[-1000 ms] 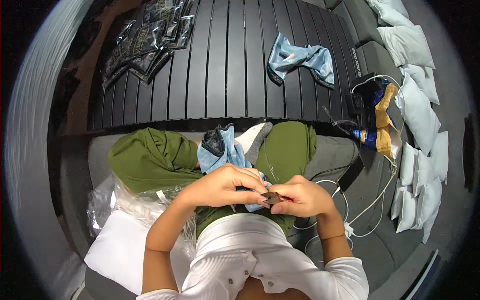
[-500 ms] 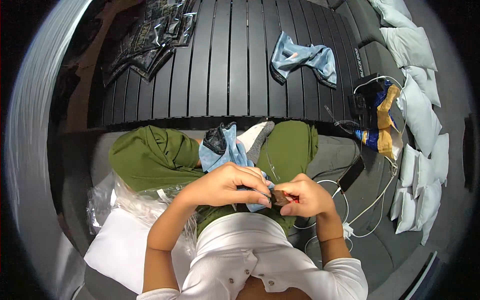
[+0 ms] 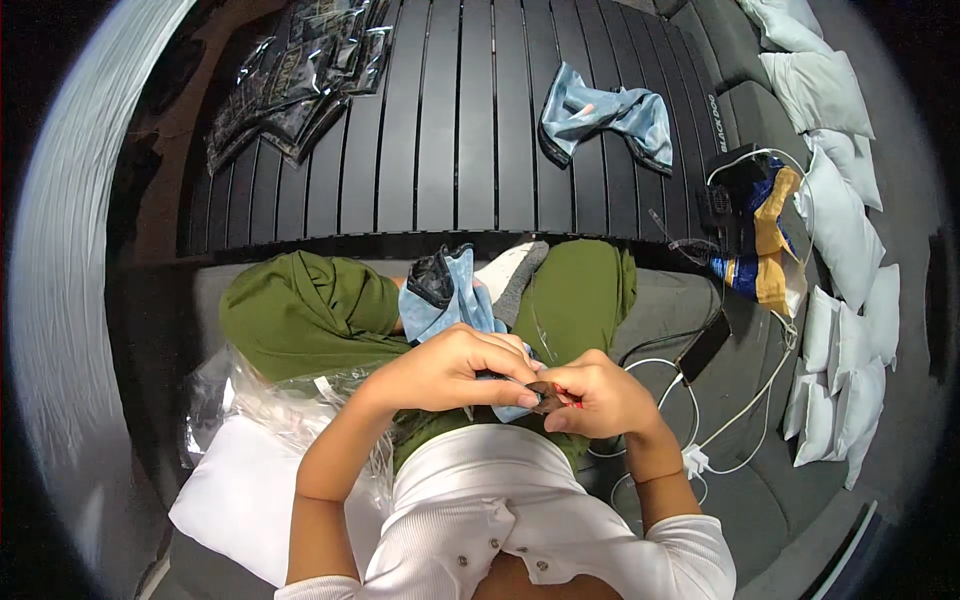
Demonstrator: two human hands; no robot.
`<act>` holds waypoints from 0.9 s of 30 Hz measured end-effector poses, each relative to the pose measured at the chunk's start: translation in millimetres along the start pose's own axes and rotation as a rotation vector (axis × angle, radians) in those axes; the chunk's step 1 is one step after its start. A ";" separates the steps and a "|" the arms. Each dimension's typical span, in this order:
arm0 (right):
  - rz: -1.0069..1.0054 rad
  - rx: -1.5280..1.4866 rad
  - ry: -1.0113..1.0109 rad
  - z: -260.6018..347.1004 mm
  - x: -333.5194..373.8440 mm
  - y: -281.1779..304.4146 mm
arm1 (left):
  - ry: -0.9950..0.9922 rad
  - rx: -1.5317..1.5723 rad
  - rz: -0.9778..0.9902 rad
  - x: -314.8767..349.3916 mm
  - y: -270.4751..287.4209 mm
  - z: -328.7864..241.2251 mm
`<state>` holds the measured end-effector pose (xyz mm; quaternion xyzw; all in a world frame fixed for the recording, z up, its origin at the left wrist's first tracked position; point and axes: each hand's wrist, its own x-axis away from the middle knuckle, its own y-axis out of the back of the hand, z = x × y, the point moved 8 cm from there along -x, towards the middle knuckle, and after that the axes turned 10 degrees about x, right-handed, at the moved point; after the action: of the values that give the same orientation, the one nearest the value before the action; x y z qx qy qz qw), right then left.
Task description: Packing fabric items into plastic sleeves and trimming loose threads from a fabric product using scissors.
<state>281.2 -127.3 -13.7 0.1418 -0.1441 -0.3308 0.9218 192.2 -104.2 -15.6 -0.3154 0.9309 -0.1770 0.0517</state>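
Observation:
A light blue cloth piece with black trim (image 3: 428, 312) lies bunched over my lap and runs up under my fingers. My left hand (image 3: 450, 368) is closed, pinching part of this cloth between thumb and fingers. In my right hand (image 3: 608, 393) is a small tool with a dark metal end and red parts (image 3: 548, 398); most of it is hidden by the fingers, so its exact kind does not show. Its metal end sits right at my left thumb tip, by the pinched cloth edge.
A second blue cloth piece (image 3: 598, 115) lies on the black slatted table (image 3: 440, 190). Shiny black packets (image 3: 300, 85) are piled at its far left. Beside my left leg are clear plastic (image 3: 225, 390) and a white pillow (image 3: 235, 495). White cables (image 3: 695, 460) and a blue-gold bag (image 3: 775, 250) are at right.
My right hand has moved slightly left with the small tool, bringing its metal end up to my left thumb. My left hand stays nearly still on the cloth.

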 end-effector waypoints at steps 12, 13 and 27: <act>-0.021 -0.077 0.041 -5.1 6.7 2.8 | 0.009 0.010 0.046 -1.6 -4.9 -1.0; -0.021 -0.078 0.041 -5.3 8.1 4.5 | -0.007 0.011 0.048 -1.2 -4.5 -1.6; -0.015 -0.024 0.005 2.8 1.8 2.9 | 0.027 -0.008 0.000 -1.1 -1.9 4.3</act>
<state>283.2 -126.8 -9.8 0.1326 -0.1368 -0.3390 0.9213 195.0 -106.1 -18.9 -0.3132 0.9321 -0.1777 0.0377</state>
